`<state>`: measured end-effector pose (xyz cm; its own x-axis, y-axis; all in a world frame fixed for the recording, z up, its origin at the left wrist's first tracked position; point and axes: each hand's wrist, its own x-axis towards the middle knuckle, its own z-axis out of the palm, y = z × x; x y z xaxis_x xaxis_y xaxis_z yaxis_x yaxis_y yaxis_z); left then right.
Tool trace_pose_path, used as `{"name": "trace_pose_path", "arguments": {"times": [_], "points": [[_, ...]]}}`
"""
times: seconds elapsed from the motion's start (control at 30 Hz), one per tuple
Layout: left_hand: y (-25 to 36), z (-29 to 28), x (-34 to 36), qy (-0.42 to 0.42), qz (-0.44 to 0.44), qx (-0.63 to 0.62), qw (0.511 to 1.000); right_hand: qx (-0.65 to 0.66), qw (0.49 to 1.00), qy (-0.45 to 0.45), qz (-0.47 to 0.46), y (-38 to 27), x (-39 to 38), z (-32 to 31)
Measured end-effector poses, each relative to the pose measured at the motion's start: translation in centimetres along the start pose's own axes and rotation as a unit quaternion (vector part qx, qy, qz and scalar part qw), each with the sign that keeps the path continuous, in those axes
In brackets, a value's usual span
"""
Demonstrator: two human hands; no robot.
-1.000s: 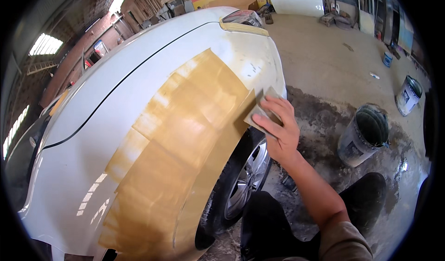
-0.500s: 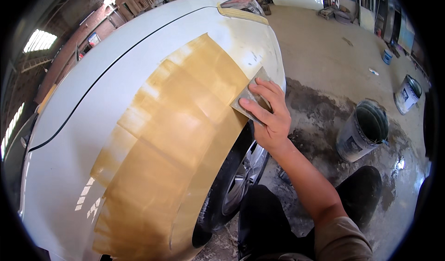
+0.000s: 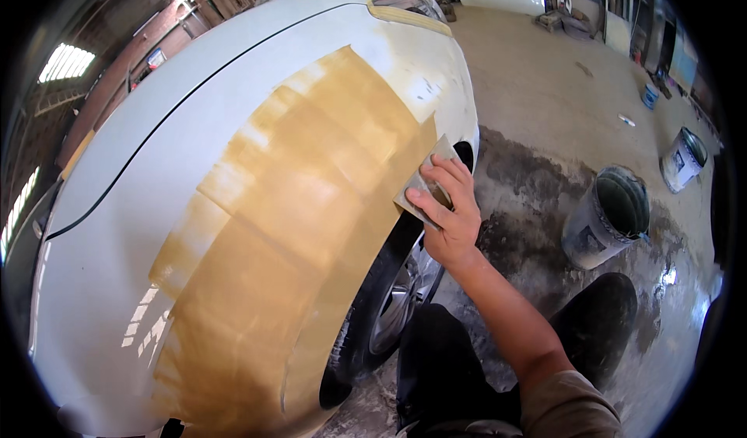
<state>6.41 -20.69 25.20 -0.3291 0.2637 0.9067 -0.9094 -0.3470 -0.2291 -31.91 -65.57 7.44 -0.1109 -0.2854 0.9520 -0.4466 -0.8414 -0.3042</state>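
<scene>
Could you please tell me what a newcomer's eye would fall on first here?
Probably the broad tan patch would stand out first, spread across the white car body above the wheel. Next might come the right hand, holding a flat grey tool at the patch's right edge. Farther right, a large open bucket stands on the floor.

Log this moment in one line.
right hand: holds gray plate at tan patch on white car | left hand: not in view | nearby: wheel, bucket
</scene>
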Motion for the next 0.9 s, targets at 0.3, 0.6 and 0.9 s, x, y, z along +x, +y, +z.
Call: {"name": "trace_pose_path", "arguments": {"times": [0.3,0.6,0.9], "points": [[0.4,0.2,0.3,0.012,0.010,-0.013,1.000,-0.023,0.989,-0.131,-0.058,0.0,-1.7,-3.5],[0.5,-1.0,0.4,0.010,0.020,0.030,0.999,0.000,0.989,-0.136,-0.062,-7.0,9.1,-3.6],[0.8,-0.9,0.0,0.006,0.010,0.055,0.998,-0.011,0.986,-0.154,-0.060,-5.9,4.9,-3.9]]}}
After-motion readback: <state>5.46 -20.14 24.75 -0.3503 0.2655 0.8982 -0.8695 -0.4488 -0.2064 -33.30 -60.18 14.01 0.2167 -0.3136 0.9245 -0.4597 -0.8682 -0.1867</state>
